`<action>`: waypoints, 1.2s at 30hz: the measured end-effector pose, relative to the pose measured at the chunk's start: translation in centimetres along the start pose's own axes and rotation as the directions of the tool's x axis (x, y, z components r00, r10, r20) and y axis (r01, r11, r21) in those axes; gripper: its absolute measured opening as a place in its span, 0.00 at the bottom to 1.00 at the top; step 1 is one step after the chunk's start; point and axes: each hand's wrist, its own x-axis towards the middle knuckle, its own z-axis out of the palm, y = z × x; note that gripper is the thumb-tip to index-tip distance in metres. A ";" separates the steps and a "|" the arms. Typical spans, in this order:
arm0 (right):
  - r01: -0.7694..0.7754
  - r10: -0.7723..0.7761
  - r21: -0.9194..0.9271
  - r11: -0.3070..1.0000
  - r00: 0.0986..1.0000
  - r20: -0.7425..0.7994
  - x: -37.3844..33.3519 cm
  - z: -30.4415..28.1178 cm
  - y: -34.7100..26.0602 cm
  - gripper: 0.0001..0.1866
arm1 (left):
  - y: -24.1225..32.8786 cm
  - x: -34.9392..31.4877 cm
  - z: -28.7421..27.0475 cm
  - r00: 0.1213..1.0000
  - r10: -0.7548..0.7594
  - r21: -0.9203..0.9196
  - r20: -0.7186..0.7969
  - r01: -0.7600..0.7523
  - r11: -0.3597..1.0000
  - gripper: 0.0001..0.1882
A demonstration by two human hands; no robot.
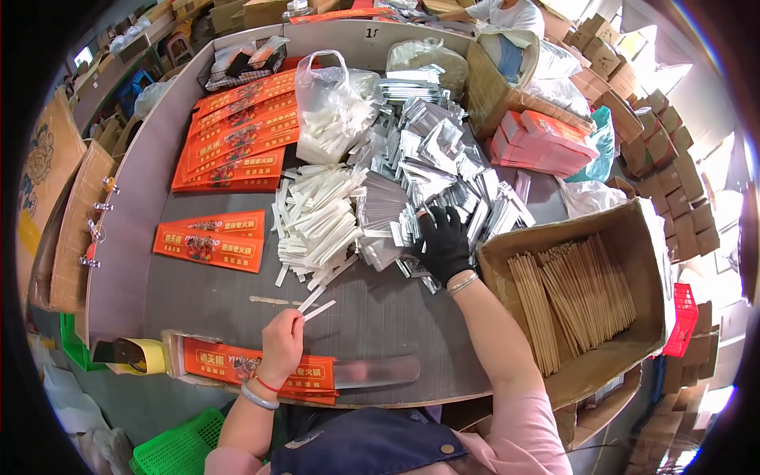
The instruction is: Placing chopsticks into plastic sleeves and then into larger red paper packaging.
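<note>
My left hand is closed in a pinch near the table's front edge, and slim white paper strips stick out past its fingers. Below it lie red printed sleeves in a tray, beside a clear, shiny strip. My right hand, in a black glove with a bare fingertip showing, rests with fingers apart on a heap of flat silver packets. Its thumb side is partly hidden among the packets. Left of that heap spreads a loose pile of white strips.
An open cardboard box of wooden chopsticks stands at the right. Stacked red sleeves and a plastic bag of white strips lie at the back. Another person sits beyond. Green baskets stand below.
</note>
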 end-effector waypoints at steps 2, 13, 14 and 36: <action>0.019 -0.017 -0.060 0.998 1.000 0.025 0.4 0.1 0.1 0.27 | 0.5 -0.5 -0.3 1.000 -0.011 -0.025 -0.001 0.011 1.000 0.02; 0.046 -0.061 0.041 0.998 0.711 0.701 4.2 -12.0 -4.9 0.23 | 1.1 -3.5 -2.8 0.986 -0.166 -0.071 0.035 0.168 0.983 0.03; 0.102 -0.129 0.083 0.991 0.639 0.758 4.3 -11.2 -5.1 0.25 | 1.2 -3.6 -2.8 0.985 -0.166 -0.068 0.033 0.168 0.983 0.03; -0.117 0.096 0.183 0.976 0.988 0.119 -10.5 -8.5 -9.0 0.33 | 2.8 0.4 8.2 0.896 0.350 -0.092 0.271 -0.338 0.937 0.06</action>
